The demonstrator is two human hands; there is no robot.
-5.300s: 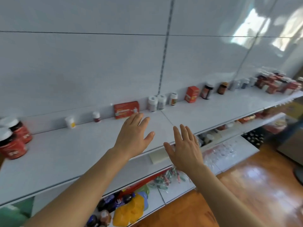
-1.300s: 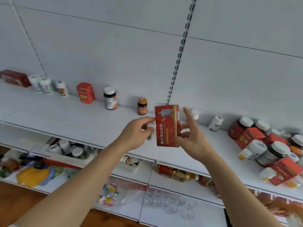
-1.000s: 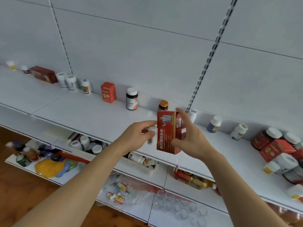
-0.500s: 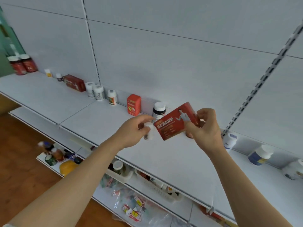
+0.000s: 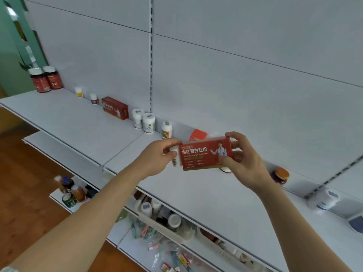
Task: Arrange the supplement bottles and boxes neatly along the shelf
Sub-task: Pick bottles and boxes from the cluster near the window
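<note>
Head view: right hand (image 5: 243, 163) grips red box (image 5: 206, 154) (upright).

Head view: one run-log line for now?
left hand: grips small white bottle | right hand: grips red cardboard box | above white shelf

Red box (image 5: 205, 153) turned from upright to level, printed face toward camera, carried leftward along shelf (image 5: 88, 122), view panned left

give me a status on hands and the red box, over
Left hand grips small white bottle; right hand holds red rectangular cardboard box level above white shelf. Small red box stands directly behind.
</note>
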